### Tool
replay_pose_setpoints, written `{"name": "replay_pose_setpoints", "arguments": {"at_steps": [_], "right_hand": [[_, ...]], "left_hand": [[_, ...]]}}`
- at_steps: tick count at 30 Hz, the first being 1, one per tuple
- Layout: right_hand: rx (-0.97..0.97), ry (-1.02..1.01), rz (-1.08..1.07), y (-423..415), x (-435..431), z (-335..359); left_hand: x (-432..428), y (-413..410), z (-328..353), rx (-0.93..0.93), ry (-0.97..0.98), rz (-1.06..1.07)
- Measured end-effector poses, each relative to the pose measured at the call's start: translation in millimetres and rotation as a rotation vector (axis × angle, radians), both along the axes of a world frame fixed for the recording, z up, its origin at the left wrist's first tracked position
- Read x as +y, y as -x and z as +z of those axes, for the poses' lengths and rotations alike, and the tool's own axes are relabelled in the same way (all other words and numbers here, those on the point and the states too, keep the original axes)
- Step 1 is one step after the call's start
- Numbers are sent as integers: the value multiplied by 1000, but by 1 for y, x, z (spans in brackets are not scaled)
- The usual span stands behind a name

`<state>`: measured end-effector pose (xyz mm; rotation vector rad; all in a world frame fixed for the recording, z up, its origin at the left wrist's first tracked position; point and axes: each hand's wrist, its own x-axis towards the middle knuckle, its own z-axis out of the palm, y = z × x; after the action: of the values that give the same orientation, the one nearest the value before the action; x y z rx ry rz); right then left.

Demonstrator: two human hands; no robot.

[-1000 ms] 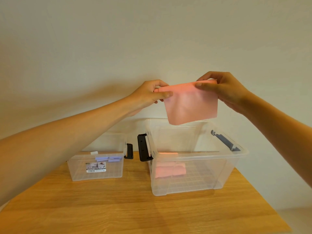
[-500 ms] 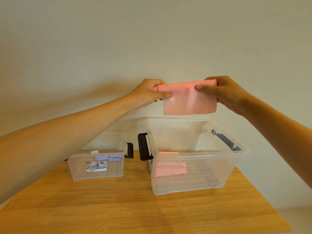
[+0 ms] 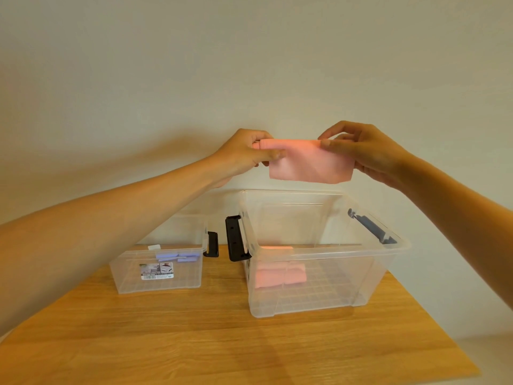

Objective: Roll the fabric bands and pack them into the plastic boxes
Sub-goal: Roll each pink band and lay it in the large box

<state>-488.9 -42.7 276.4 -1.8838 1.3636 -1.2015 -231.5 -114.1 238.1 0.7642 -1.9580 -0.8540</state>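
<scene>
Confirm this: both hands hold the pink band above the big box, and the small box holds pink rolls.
No: the head view shows lilac bands in the small box, not pink rolls. Left hand and right hand do hold the pink band above the big box.

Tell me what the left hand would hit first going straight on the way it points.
Beyond the pink band it pinches, the left hand would likely meet the right hand, though depth is unclear.

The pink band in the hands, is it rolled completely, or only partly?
Only partly rolled. The left hand and right hand pinch the pink band at its rolled top edge; a flat flap hangs loose below.
</scene>
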Motion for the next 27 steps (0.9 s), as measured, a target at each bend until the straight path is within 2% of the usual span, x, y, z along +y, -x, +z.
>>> {"name": "replay_pose_setpoints", "arguments": {"at_steps": [12, 22, 27], "right_hand": [[78, 4, -31, 0, -3, -5], [370, 19, -76, 1, -7, -8], [449, 5, -73, 6, -13, -19]], "left_hand": [[-4, 2, -4, -49, -27, 8], [-7, 3, -12, -121, -83, -40], [-9, 11, -18, -231, 2, -54]]}}
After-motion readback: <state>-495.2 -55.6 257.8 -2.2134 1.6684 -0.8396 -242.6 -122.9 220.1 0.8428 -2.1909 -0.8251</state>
